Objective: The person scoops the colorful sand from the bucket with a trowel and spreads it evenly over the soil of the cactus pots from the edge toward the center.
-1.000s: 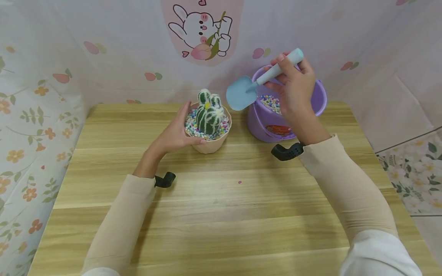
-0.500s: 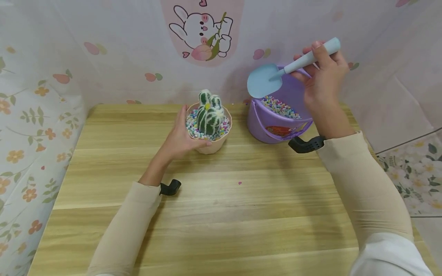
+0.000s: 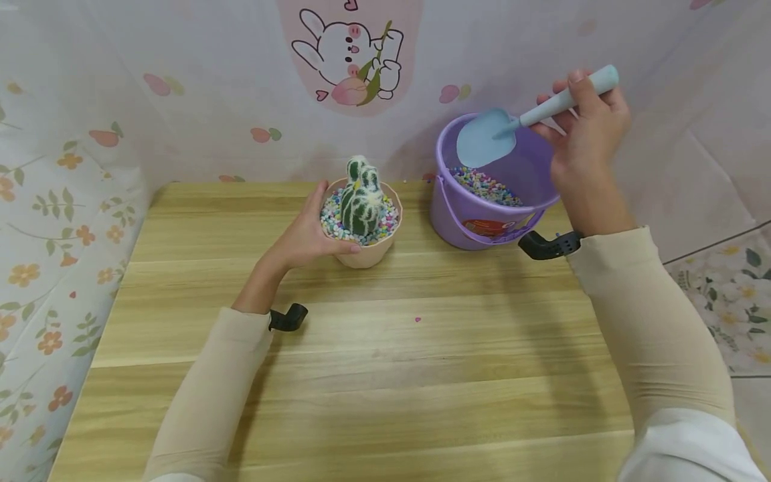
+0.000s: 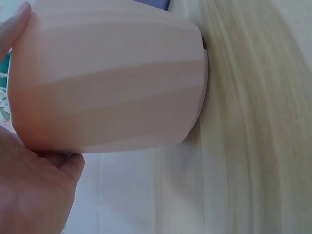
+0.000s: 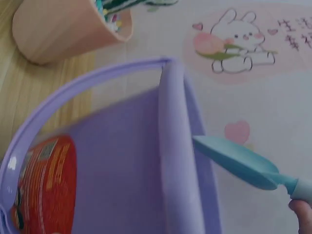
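My left hand grips the side of a peach flower pot, thumb at the front and fingers around the back. A green-and-white cactus stands in the pot amid colourful pebbles. In the left wrist view the pot stands on the table. My right hand holds a light blue toy shovel by its handle, above the purple bucket. Multicoloured pebbles lie inside the bucket. The right wrist view has the shovel over the bucket's rim, its blade looking bare.
The wooden table backs onto a patterned cloth with a rabbit print. One small pink pebble lies on the table in front of the pot. The bucket's handle hangs down at its front.
My right hand has carried the shovel right, away from beside the pot to over the bucket. My left hand keeps its grip on the pot, having shifted only slightly.
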The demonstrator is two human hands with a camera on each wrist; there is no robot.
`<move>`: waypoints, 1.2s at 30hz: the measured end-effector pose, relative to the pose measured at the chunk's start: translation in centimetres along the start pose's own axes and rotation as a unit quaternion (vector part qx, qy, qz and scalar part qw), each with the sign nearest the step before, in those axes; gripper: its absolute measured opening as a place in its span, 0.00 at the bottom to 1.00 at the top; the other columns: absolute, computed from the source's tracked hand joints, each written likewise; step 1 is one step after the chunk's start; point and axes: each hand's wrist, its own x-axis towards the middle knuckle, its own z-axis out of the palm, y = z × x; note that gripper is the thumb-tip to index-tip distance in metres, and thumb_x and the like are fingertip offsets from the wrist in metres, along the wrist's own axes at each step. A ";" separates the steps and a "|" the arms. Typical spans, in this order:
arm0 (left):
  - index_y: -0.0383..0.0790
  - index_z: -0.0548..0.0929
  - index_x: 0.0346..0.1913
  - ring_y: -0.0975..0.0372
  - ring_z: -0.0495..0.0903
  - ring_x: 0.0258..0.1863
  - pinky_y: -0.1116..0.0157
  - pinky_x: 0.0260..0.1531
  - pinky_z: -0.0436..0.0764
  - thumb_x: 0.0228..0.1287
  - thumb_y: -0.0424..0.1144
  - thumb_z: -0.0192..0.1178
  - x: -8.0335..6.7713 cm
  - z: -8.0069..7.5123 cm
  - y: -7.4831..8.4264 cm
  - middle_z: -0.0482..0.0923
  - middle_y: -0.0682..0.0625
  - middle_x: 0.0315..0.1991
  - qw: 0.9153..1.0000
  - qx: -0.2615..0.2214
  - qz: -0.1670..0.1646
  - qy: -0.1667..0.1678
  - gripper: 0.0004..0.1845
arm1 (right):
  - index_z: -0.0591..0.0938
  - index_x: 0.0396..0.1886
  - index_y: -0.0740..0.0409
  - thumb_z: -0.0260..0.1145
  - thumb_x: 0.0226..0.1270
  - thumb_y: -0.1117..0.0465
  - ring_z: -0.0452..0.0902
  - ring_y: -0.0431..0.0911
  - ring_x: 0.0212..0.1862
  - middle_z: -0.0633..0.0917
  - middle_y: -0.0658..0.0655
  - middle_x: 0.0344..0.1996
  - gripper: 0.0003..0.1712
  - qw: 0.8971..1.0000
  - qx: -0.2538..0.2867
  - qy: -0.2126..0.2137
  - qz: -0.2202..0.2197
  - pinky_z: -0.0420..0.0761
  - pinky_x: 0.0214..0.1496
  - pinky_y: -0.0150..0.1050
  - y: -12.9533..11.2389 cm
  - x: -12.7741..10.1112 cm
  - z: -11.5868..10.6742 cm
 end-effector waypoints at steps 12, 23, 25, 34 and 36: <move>0.45 0.37 0.78 0.51 0.49 0.74 0.46 0.71 0.53 0.42 0.49 0.78 0.5 -1.0 -0.1 0.39 0.44 0.77 0.999 0.012 0.008 -0.033 0.69 | 0.81 0.42 0.58 0.72 0.60 0.64 0.86 0.55 0.37 0.85 0.59 0.39 0.12 0.998 -0.032 0.026 0.039 0.85 0.28 0.49 0.1 2.0 -1.6; 0.46 0.32 0.78 0.53 0.40 0.76 0.48 0.73 0.45 0.49 0.46 0.76 -0.6 0.2 -0.5 0.34 0.45 0.79 0.998 -0.056 -0.001 0.006 0.67 | 0.80 0.43 0.56 0.71 0.60 0.66 0.85 0.54 0.37 0.85 0.58 0.39 0.12 0.996 -0.053 0.022 0.068 0.83 0.27 0.47 1.0 3.5 -2.3; 0.47 0.31 0.78 0.53 0.39 0.77 0.48 0.73 0.44 0.49 0.46 0.76 -0.9 0.7 -0.4 0.33 0.46 0.79 0.998 -0.062 -0.003 0.023 0.67 | 0.80 0.43 0.57 0.70 0.61 0.67 0.85 0.54 0.37 0.84 0.59 0.37 0.12 0.996 -0.044 0.011 0.071 0.83 0.28 0.48 1.2 3.6 -2.3; 0.47 0.34 0.78 0.53 0.45 0.76 0.48 0.73 0.48 0.42 0.51 0.79 -1.4 2.0 -0.1 0.36 0.46 0.78 0.996 -0.041 -0.021 0.072 0.71 | 0.78 0.41 0.62 0.69 0.60 0.73 0.84 0.56 0.36 0.84 0.61 0.32 0.12 0.997 -0.029 -0.038 0.065 0.83 0.35 0.50 2.8 3.6 -2.0; 0.47 0.35 0.78 0.52 0.47 0.75 0.48 0.73 0.48 0.43 0.50 0.79 -1.2 2.0 -0.2 0.39 0.45 0.78 0.997 -0.041 -0.014 0.070 0.70 | 0.78 0.42 0.62 0.69 0.60 0.72 0.84 0.56 0.37 0.84 0.61 0.32 0.12 0.996 -0.038 -0.052 0.064 0.83 0.35 0.49 3.1 3.5 -1.9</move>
